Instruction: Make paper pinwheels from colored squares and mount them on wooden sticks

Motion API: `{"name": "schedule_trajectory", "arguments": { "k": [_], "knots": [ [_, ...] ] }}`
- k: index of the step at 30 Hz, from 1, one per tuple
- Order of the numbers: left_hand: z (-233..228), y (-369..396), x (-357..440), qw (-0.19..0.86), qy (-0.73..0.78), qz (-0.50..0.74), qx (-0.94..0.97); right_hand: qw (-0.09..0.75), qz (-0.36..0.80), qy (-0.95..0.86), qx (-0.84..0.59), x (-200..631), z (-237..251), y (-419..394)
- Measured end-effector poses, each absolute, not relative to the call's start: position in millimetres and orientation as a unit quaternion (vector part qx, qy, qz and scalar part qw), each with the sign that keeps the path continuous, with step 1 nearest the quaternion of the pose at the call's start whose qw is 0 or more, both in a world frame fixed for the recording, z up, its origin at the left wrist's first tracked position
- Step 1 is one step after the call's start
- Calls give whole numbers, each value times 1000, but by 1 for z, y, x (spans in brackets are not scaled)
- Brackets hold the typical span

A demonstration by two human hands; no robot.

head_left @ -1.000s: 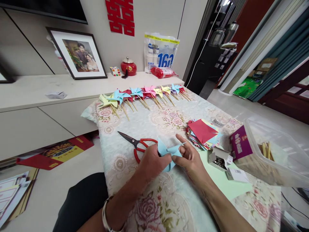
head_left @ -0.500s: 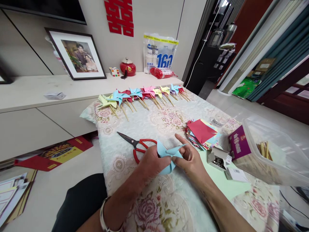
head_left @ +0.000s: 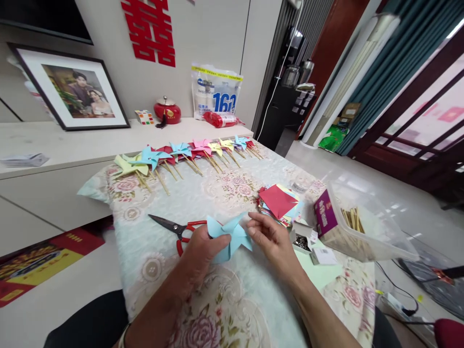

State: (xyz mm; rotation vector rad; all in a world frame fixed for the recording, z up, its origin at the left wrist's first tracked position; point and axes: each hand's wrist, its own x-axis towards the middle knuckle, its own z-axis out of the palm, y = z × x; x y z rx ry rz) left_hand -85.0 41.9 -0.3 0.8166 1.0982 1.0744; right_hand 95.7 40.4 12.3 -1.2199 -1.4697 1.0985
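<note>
A light blue paper pinwheel (head_left: 237,236) with folded blades is pinched in my left hand (head_left: 205,249), its thumb pressing near the centre. Just to the right, my right hand (head_left: 270,241) has its fingers apart and slightly bent, close to the blades and holding nothing. Red-handled scissors (head_left: 181,229) lie beside my left hand, partly hidden by it. Beyond my right hand is a stack of coloured paper squares (head_left: 278,200), a red one on top. Nearby stands a small open box of metal pins (head_left: 301,241).
Several finished pinwheels (head_left: 181,150) on sticks lie along the far table edge. A clear plastic bin (head_left: 377,237) with wooden sticks (head_left: 352,221) sits at the right. A white small box (head_left: 324,256) rests on green paper (head_left: 319,275). A flowered cloth (head_left: 224,309) covers the table.
My right hand has let go of the blue pinwheel and drawn slightly to the right, its fingers opening. My left hand still holds it. The camera view has turned right.
</note>
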Motion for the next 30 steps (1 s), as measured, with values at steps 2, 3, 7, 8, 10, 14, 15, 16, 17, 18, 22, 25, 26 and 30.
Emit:
{"name": "schedule_trajectory", "arguments": {
  "k": [2, 3, 7, 8, 10, 14, 15, 16, 17, 18, 22, 25, 26, 30],
  "knots": [
    [-2, 43, -86, 648, 487, 468, 352, 426, 353, -652, -518, 108, 20, 33],
    [-2, 43, -86, 650, 488, 468, 348, 412, 301, -679, -528, 116, 24, 29],
    [0, 43, -85, 666, 473, 469, 336, 359, 126, -718, -583, 161, 40, 17],
    [0, 43, -84, 666, 471, 470, 337, 326, 99, -723, -601, 173, 42, 16],
    [0, 43, -84, 660, 471, 473, 345, 249, 43, -725, -640, 194, 44, 16],
    [-2, 41, -82, 649, 475, 481, 350, 57, 5, -742, -668, 216, 40, 21],
    [-2, 41, -82, 647, 476, 483, 348, 22, 1, -745, -666, 217, 39, 23],
    [-3, 41, -82, 646, 476, 484, 348, -1, -2, -747, -664, 217, 39, 25],
    [-3, 41, -82, 646, 477, 485, 347, -16, -4, -749, -662, 215, 39, 26],
    [-4, 41, -82, 647, 476, 485, 347, -26, -5, -751, -660, 213, 39, 28],
    [-8, 43, -81, 646, 474, 489, 346, -67, -4, -751, -657, 204, 41, 35],
    [-12, 44, -81, 652, 474, 479, 348, -85, 6, -753, -653, 200, 42, 42],
    [-12, 44, -81, 654, 475, 476, 347, -86, 6, -754, -651, 199, 42, 43],
    [-9, 43, -81, 642, 485, 480, 350, -99, -14, -752, -652, 198, 40, 46]
  ]
}}
